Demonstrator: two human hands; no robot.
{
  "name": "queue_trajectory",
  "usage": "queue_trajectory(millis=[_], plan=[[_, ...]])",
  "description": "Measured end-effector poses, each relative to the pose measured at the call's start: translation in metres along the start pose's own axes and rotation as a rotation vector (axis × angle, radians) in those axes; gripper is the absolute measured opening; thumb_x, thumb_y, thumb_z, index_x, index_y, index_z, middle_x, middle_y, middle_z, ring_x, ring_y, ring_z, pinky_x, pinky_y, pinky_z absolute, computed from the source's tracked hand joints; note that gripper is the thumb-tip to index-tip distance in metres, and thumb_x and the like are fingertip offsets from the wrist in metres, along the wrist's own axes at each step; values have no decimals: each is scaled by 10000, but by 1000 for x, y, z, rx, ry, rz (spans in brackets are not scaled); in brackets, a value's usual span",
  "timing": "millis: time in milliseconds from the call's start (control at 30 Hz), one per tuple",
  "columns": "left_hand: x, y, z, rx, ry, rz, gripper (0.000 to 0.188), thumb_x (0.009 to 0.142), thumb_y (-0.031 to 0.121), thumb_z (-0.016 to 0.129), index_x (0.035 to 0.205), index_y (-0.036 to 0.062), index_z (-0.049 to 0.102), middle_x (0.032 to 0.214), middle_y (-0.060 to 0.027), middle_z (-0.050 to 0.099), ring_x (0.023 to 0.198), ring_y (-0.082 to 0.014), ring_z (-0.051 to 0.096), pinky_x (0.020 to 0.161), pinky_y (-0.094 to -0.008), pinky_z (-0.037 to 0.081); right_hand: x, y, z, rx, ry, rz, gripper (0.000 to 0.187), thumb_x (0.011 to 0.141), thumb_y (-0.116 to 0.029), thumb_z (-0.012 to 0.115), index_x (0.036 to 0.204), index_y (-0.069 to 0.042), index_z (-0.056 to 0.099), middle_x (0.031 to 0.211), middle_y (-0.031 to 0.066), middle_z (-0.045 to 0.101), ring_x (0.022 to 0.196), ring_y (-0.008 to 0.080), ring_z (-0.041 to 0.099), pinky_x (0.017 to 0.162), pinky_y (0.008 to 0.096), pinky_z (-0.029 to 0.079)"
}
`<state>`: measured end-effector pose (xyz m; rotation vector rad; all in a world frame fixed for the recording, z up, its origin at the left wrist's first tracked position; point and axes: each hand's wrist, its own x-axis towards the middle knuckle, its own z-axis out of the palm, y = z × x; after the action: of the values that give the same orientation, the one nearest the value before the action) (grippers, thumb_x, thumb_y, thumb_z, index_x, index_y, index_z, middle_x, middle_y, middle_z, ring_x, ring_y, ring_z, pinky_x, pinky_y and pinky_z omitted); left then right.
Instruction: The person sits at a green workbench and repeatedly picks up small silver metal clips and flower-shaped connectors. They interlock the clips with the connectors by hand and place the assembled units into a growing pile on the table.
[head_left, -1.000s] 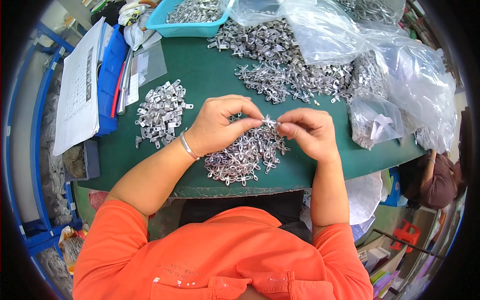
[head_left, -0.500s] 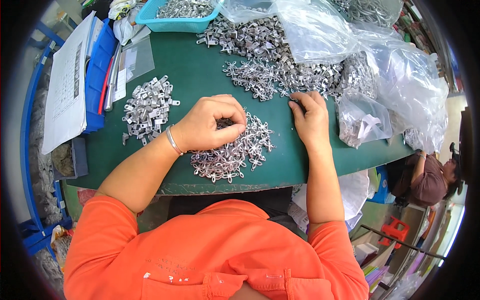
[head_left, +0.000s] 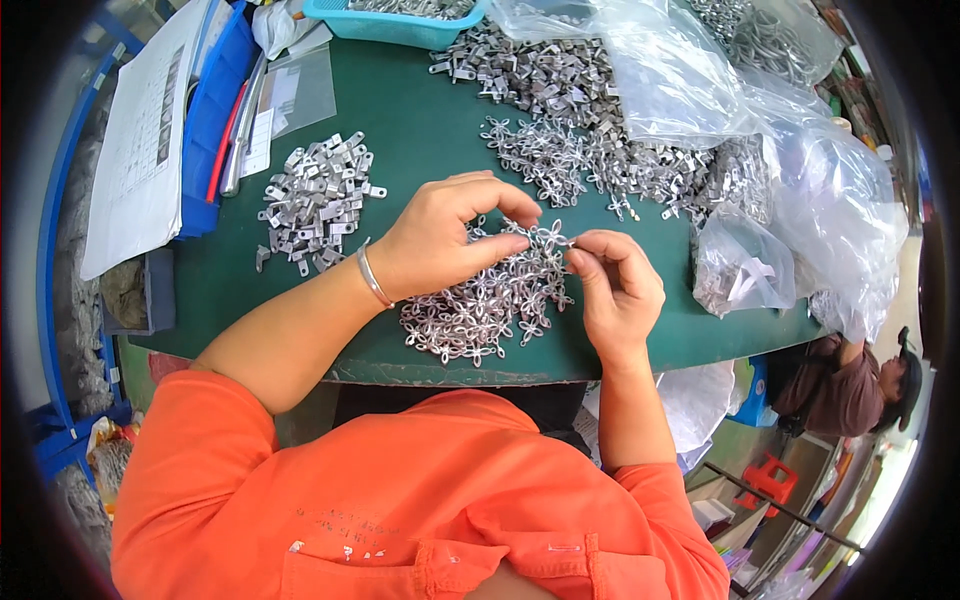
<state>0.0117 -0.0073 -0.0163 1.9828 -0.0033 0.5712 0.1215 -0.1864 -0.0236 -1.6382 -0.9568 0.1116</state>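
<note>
Small silvery flower-shaped metal pieces lie in a heap near the front edge of the green table. Over this heap's far side arches my left hand, a metal bangle on its wrist. Its thumb and forefinger are apart, with a flower-shaped piece just beyond their tips. My right hand pinches the end of a flower-shaped metal piece between thumb and forefinger, at the heap's right side. Whether that piece touches my left fingers is hard to make out. Left of the hands sits a pile of small bent metal brackets.
More brackets and flower-shaped pieces spread across the table's far side. Clear plastic bags lie at the right. A turquoise basket stands far back. Papers rest on a blue tray at left. Another person is at far right.
My right hand has moved left and nearer, from the far pile to the front heap, with a flower-shaped piece in its fingers. My left thumb and forefinger have spread. The view has shifted slightly.
</note>
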Motion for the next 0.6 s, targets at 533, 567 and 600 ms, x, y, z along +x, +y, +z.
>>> queue_trajectory(millis=[533, 567, 600], plan=[[0, 2, 0, -121, -10, -130, 82, 767, 68, 702, 836, 38, 670, 814, -46, 689, 775, -181, 662, 957, -412, 433, -7, 2, -1, 377, -92, 355, 110, 889, -26, 578, 974, 25, 627, 786, 62, 664, 673, 87, 615, 553, 193, 479], [0, 1, 0, -100, -27, -109, 78, 765, 66, 703, 831, 40, 669, 808, -46, 686, 772, -183, 660, 959, -412, 430, -7, 2, -3, 366, -139, 359, 102, 888, -21, 575, 960, 25, 630, 786, 61, 664, 672, 85, 613, 555, 191, 477], [-1, -1, -1, -80, -44, -88, 74, 763, 64, 703, 825, 43, 668, 801, -46, 683, 768, -184, 658, 961, -411, 427, -8, 0, -6, 355, -185, 362, 94, 888, -17, 572, 947, 25, 633, 786, 60, 664, 672, 82, 610, 556, 188, 475]])
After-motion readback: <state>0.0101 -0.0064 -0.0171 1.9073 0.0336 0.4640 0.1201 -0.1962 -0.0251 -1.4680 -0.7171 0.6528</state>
